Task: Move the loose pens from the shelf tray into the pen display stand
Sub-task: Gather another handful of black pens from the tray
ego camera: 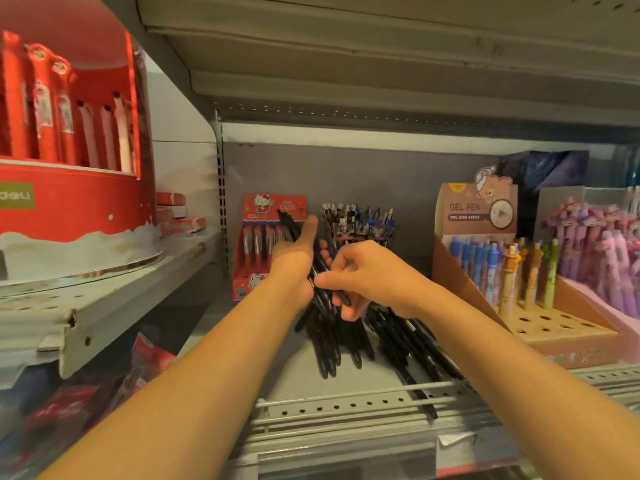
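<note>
The wire shelf rail (pixel 346 393) is fronting loose black pens (pixel 398 344) at six o'clock. The left hand (pixel 294 258) is clamping a pen bundle (pixel 320 292); the right hand (pixel 367 275) is pinching one. Loosening could spill them short of the display stand (pixel 360 226) at twelve o'clock.

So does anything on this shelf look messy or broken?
Yes. Black pens lie loose in heaps on the shelf, some poking over its front rail, while other pens stand in boxes. The left hand holds a bundle. The neighbouring shelf's corner looks chipped.
</note>
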Tool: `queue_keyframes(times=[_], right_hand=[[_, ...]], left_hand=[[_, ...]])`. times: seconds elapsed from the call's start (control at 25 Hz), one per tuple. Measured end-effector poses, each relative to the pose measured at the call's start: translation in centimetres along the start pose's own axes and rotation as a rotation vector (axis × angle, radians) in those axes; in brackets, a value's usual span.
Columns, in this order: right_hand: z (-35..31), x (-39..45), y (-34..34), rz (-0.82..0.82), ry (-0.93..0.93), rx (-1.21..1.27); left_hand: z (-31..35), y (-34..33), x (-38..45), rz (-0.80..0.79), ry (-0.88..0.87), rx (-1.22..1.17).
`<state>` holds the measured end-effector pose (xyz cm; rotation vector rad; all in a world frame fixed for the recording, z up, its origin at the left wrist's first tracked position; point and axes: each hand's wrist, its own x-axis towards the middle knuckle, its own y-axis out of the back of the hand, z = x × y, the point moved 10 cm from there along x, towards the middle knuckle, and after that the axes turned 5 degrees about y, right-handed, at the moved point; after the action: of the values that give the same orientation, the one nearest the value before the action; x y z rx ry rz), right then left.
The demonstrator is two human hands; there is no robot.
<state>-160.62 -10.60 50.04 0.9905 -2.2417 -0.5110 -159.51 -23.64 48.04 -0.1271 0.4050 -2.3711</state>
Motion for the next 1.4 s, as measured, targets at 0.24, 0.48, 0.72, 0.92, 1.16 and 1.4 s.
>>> queue_keyframes(times=[0.24, 0.48, 0.72, 0.92, 1.16, 1.4], right_hand=[[0.4, -0.3, 2.1, 0.049, -0.017, -0.171], [5.3, -5.3, 2.9, -0.33, -0.339, -0.593], [6.9, -7.9, 1.3, -0.45, -0.455, -0.682], [6.4, -7.7, 1.9, -0.32, -0.415, -0.573], [5.0, -7.3, 2.8, 0.166, -0.173, 0.002], [4.2, -7.7, 5.5, 0.433, -0.048, -0.002]], left_hand=[[1.0, -0.6, -0.6, -0.063, -0.143, -0.017], [0.8, -0.7, -0.6, -0.089, -0.168, 0.027], [0.5, -1.5, -1.0, -0.143, -0.182, 0.101], [0.2, -1.6, -1.0, -0.154, -0.178, 0.152], [0.6, -1.8, -1.0, -0.136, -0.236, 0.209], [1.8, -2.1, -2.8, -0.151, -0.343, 0.338]])
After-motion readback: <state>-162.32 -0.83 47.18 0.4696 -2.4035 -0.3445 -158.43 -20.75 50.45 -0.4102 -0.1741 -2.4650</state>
